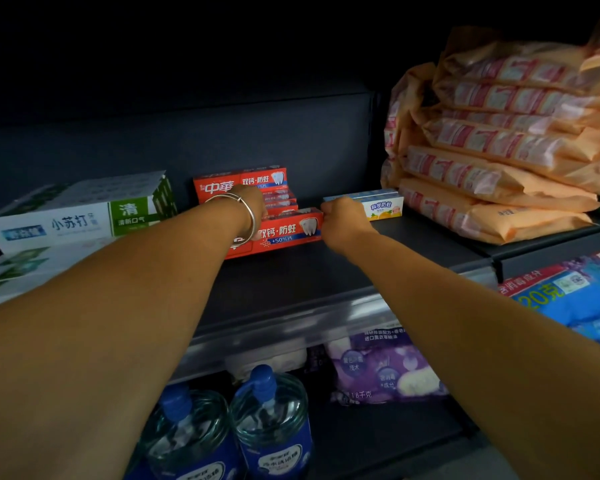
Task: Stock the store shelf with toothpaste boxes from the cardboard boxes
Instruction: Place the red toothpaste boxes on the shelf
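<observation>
Both my arms reach onto the dark shelf (291, 271). My left hand (252, 202), with a silver bangle on the wrist, grips the front red toothpaste box (284, 233), which lies flat at the foot of a stack of red toothpaste boxes (243, 183). My right hand (342, 220) is curled at that box's right end, just in front of a small light-blue and yellow toothpaste box (383, 204). Its fingers are hidden, so I cannot see whether it holds either box.
White and green toothpaste boxes (77, 216) are stacked at the left of the shelf. Orange packs (499, 140) are piled high at the right. Below the shelf rail (291, 327) stand blue-capped bottles (267, 410), a purple bag (381, 368) and blue packs (568, 296).
</observation>
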Demonstrator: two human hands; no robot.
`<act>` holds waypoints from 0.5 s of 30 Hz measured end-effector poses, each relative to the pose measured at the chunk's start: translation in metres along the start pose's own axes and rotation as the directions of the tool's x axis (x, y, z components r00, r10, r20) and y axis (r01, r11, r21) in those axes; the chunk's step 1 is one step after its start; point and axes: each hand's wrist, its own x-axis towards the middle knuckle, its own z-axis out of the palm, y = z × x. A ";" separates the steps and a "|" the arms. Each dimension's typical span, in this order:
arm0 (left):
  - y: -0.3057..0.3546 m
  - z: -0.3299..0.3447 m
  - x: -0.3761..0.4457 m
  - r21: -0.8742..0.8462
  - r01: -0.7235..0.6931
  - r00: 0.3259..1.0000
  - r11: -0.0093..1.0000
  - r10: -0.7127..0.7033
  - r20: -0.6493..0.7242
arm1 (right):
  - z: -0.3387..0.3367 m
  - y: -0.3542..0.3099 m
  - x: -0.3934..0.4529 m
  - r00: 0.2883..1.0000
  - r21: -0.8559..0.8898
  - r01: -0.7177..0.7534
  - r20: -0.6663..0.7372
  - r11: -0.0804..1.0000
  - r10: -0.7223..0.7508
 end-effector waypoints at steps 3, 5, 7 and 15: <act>0.000 0.002 0.003 -0.016 0.028 1.000 0.999 -0.028 -0.006 | 0.002 -0.002 -0.001 1.000 0.072 -0.021 0.009 0.997 0.021; 0.000 0.003 0.004 -0.024 0.036 0.999 0.999 -0.036 -0.008 | 0.004 -0.005 -0.002 0.999 0.112 -0.043 0.029 0.993 0.040; 0.001 0.004 0.005 -0.045 0.051 0.999 0.998 -0.051 -0.008 | 0.006 -0.008 -0.002 0.998 0.157 -0.055 0.043 0.986 0.049; 0.001 0.012 0.007 -0.132 0.072 0.996 0.989 -0.078 -0.041 | 0.011 -0.008 -0.001 0.997 0.169 -0.060 0.064 0.984 0.050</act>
